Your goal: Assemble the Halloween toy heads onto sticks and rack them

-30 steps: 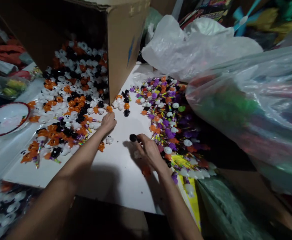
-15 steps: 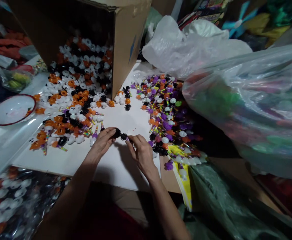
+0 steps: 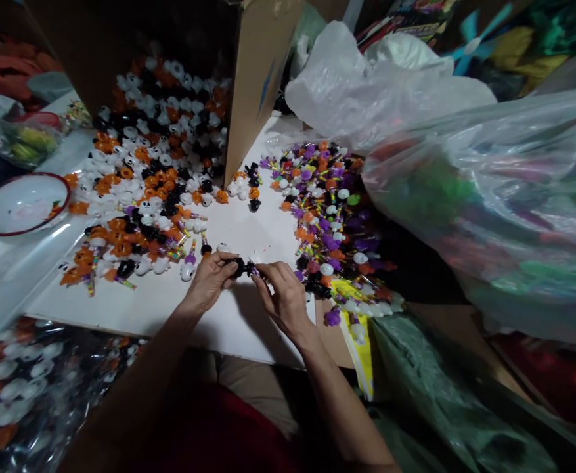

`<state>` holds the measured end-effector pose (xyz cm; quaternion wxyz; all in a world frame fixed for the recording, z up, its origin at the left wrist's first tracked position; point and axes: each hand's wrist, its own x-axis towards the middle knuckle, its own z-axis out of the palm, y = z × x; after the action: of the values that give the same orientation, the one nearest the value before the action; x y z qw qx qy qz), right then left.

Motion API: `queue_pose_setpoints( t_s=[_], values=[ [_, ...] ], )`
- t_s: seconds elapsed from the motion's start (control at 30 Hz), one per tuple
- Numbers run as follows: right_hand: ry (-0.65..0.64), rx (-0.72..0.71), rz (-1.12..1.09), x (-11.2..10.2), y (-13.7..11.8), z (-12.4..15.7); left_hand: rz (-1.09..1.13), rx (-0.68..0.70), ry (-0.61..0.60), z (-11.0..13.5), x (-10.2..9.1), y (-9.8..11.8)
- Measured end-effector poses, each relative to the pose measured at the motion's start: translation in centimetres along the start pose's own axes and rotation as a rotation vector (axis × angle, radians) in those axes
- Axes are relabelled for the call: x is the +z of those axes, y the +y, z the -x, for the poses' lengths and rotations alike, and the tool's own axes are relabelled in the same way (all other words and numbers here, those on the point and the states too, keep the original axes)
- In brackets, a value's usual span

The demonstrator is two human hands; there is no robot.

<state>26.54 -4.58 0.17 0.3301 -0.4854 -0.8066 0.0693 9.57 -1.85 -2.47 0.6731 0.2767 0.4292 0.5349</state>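
Observation:
Between the fingertips of my left hand point(image 3: 209, 281) is a black plastic topper point(image 3: 239, 267), round in shape. My right hand point(image 3: 286, 297) pinches a small candy tube with a spiky black cap point(image 3: 251, 268), mostly hidden by the fingers. The two black pieces meet or nearly meet above the white board point(image 3: 248, 233); whether they are joined I cannot tell. Left of my hands lies a heap of orange pumpkin, white ghost or skull and black toppers point(image 3: 120, 240), some with tubes attached. Right of them spreads a pile of tubes with purple, orange, white and black ends point(image 3: 324, 223).
A cardboard box point(image 3: 258, 85) lies on its side, toppers spilling from its mouth. At left stands a white bowl with a red rim point(image 3: 22, 203). Large clear plastic bags point(image 3: 494, 197) bulge at right. A bag of toppers point(image 3: 26, 387) lies at lower left, green sheeting point(image 3: 440, 387) at lower right.
The view has shifted slightly. Both hands still hold the black pieces, which now sit closer together, and my left fingers have turned a little around the topper.

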Motion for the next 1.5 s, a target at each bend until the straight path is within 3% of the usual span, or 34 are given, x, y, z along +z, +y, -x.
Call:
queue_pose_setpoints(
  t_s=[0.23,0.43,0.6,0.73,0.83,0.97,1.03,1.1,1.17,1.23,1.3,1.37,1.43,1.5],
  values=[
    [-0.023,-0.172,0.172,1.0,-0.4,1.7,-0.171,0.046,-0.025,1.2,-1.1,0.0],
    [-0.046,-0.196,0.027,-0.3,-0.6,1.3,-0.328,0.184,-0.041,2.4,-1.5,0.8],
    [-0.095,-0.232,0.044,-0.4,-1.0,1.3,-0.355,0.266,-0.007,3.1,-2.0,-0.1],
    [-0.153,-0.079,-0.189,-0.6,-1.1,1.3,-0.460,0.500,-0.037,3.7,-2.3,-0.6],
    [-0.265,0.216,-0.587,0.0,-1.2,1.9,-0.660,0.675,-0.120,4.5,-2.4,-0.9],
    [-0.490,0.594,-1.136,2.3,-2.2,2.7,-0.775,0.593,-0.186,5.4,-2.8,-0.5],
    [-0.561,0.609,-1.159,3.0,-2.3,2.2,-0.803,0.530,-0.207,5.3,-3.6,1.0],
    [-0.570,0.492,-0.949,3.0,-1.1,0.8,-0.864,0.531,-0.162,4.6,-5.3,3.8],
    [-0.482,0.369,-0.605,2.3,1.8,-1.0,-1.039,0.558,-0.019,3.4,-7.5,7.6],
    [-0.355,0.333,-0.236,1.5,6.1,-2.8,-1.306,0.591,0.208,1.4,-9.2,11.1],
    [-0.320,0.364,0.080,0.6,10.8,-4.1,-1.504,0.622,0.348,-1.8,-9.2,13.0],
    [-0.397,0.368,0.320,0.1,14.4,-5.0,-1.549,0.639,0.211,-6.4,-6.7,12.6],
    [-0.514,0.341,0.486,0.0,16.6,-5.5,-1.499,0.639,-0.126,-12.0,-2.3,10.7],
    [-0.590,0.314,0.575,0.2,17.7,-5.7,-1.510,0.658,-0.309,-18.1,2.7,8.4]
  ],
)
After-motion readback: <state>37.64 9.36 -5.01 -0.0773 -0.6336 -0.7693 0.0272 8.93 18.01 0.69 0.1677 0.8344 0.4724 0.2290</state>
